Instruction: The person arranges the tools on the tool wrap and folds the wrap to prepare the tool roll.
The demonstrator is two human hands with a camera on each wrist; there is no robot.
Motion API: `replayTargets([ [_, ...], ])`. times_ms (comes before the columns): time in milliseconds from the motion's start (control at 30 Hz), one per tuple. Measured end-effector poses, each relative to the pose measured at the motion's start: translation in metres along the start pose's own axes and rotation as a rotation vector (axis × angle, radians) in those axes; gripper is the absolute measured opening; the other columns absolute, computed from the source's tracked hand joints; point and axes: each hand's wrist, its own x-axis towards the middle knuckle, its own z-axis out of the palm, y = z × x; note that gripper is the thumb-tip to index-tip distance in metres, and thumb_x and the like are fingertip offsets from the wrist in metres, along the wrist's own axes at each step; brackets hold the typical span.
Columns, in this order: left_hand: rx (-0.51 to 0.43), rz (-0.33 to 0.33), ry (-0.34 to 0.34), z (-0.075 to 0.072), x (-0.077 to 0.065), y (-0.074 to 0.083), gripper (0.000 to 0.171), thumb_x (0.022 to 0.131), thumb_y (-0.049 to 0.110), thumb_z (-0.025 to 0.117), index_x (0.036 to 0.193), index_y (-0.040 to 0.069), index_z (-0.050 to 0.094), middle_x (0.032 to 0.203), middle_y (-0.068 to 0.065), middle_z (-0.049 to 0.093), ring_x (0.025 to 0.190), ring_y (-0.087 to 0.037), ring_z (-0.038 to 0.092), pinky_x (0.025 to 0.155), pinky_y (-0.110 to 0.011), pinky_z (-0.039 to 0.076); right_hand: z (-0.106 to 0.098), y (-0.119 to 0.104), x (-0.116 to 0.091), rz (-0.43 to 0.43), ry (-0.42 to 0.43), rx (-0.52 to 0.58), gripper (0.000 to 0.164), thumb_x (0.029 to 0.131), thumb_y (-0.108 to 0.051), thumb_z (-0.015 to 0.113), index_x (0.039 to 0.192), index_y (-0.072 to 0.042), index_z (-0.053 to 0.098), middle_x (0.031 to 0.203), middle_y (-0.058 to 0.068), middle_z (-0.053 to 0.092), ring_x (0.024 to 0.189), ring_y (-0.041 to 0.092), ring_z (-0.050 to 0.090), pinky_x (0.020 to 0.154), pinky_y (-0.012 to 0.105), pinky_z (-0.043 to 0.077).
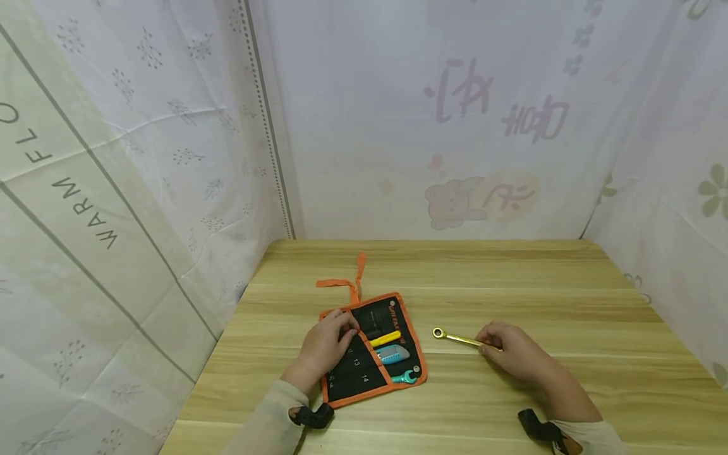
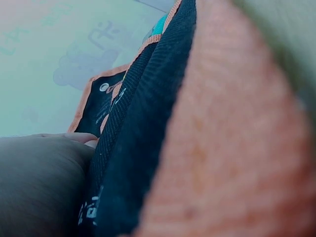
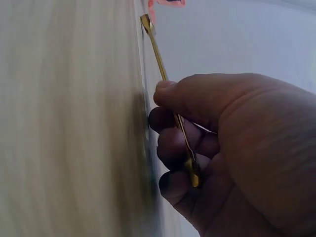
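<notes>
A black tool pouch (image 1: 344, 385) with orange trim lies unrolled on the table, its pockets numbered in white. My left hand (image 1: 327, 344) is over its left part, thumb and fingers pinching the orange pocket edge. Sticking out of the pockets are a yellow-handled tool (image 1: 385, 339), a blue utility knife (image 1: 394, 354) and a teal wrench (image 1: 405, 377). To the right of the pouch, my right hand (image 1: 512, 351) grips a gold ratcheting wrench (image 1: 459, 340) near one end. Its ring end points left toward the pouch. In the right wrist view the wrench (image 3: 159, 59) runs between thumb and curled fingers.
Orange tie straps (image 1: 357, 284) trail from the pouch's far edge. The wooden table (image 1: 483, 278) is bounded by printed curtains (image 1: 370, 126) at the back and both sides. A black wrist camera (image 1: 311, 416) sits on each wrist.
</notes>
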Motion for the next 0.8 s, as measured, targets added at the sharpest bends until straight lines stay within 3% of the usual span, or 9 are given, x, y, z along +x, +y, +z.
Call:
replayTargets([
  [233,-0.008,0.022,0.015,-0.001,-0.001,0.001,0.011,0.100,0.021,0.076,0.102,0.028,0.068,0.093,0.014,0.053,0.071,-0.003,0.052,0.062,-0.026,0.048,0.002,-0.007,0.003,0.031,-0.055,0.018,0.008,0.101,-0.009,0.070,0.108,-0.013,0.067,0.085,-0.006,0.059,0.073,0.009,0.052,0.063,0.028,0.047],
  [467,-0.005,0.017,0.021,0.000,0.000,0.001,0.011,0.100,0.021,0.076,0.102,0.029,0.068,0.095,0.013,0.054,0.074,-0.004,0.054,0.064,-0.027,0.050,0.003,-0.012,0.009,0.070,-0.041,0.010,0.011,0.102,-0.008,0.068,0.112,-0.013,0.066,0.086,-0.005,0.060,0.071,0.011,0.051,0.063,0.029,0.046],
  [800,-0.003,0.027,0.045,0.002,-0.001,0.000,0.013,0.099,0.020,0.077,0.102,0.030,0.068,0.094,0.014,0.054,0.075,-0.004,0.055,0.064,-0.026,0.050,0.001,-0.024,0.021,0.049,-0.040,0.012,0.007,0.103,-0.010,0.067,0.110,-0.012,0.068,0.089,-0.002,0.065,0.074,0.014,0.054,0.065,0.031,0.049],
])
